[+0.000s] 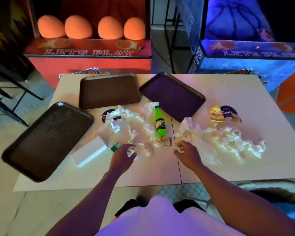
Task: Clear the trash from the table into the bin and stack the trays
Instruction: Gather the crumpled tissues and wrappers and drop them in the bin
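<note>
Arcade-lit pale tabletop (228, 167) carries crumpled white paper wrappers (131, 123), likely light and soft, best scooped in bunches, and a green plastic bottle (159, 123), probably slick, best gripped mid-body. Left hand (124, 155) and right hand (186, 154) hover nearby, loosely curled; whether either pinches a scrap, I cannot tell.

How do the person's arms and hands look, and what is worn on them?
The left hand and the right hand are ungloved, with no ring, watch or bracelet visible. Both arms are bare; no sleeve shows. A light garment, tinted pink-violet by the lighting, covers the torso.
</note>
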Demonstrator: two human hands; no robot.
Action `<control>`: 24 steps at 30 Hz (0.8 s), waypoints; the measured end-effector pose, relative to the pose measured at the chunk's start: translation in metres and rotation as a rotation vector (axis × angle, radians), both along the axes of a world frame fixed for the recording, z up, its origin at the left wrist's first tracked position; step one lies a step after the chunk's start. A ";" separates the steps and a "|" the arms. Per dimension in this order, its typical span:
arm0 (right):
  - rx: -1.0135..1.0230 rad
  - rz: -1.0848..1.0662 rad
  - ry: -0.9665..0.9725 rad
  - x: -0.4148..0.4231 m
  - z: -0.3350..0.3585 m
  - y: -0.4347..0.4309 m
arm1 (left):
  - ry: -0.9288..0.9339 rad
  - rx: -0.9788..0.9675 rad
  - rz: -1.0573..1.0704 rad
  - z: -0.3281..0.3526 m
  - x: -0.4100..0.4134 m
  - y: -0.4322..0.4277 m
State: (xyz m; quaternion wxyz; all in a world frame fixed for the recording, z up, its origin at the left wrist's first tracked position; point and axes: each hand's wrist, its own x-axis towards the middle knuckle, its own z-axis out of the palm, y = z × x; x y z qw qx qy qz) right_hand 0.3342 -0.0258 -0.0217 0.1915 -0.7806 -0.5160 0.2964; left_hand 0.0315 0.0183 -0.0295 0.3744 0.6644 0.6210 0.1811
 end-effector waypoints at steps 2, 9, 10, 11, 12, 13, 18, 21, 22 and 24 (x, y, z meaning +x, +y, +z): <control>-0.005 0.037 -0.018 -0.007 -0.001 0.007 | 0.026 0.003 0.032 -0.002 -0.008 0.004; -0.032 0.073 -0.049 0.012 -0.015 0.005 | 0.236 -0.043 -0.097 -0.009 -0.009 0.031; -0.041 0.074 -0.052 0.019 -0.017 0.004 | 0.293 -0.038 -0.138 -0.011 -0.008 0.036; -0.045 0.072 -0.051 0.025 -0.020 0.003 | 0.351 -0.031 -0.179 -0.012 -0.006 0.041; -0.046 0.068 -0.046 0.031 -0.022 0.001 | 0.410 -0.026 -0.221 -0.013 -0.005 0.046; -0.046 0.065 -0.043 0.037 -0.024 -0.001 | 0.467 -0.030 -0.264 -0.014 -0.003 0.052; -0.060 0.036 -0.045 0.072 -0.034 -0.014 | 0.673 -0.086 -0.474 -0.023 0.009 0.081; -0.069 0.021 -0.043 0.093 -0.042 -0.025 | 0.708 -0.108 -0.521 -0.029 0.017 0.095; -0.077 0.016 -0.047 0.099 -0.045 -0.029 | 0.708 -0.112 -0.530 -0.031 0.019 0.098; -0.091 0.011 -0.064 0.109 -0.050 -0.036 | 0.699 -0.126 -0.533 -0.036 0.024 0.104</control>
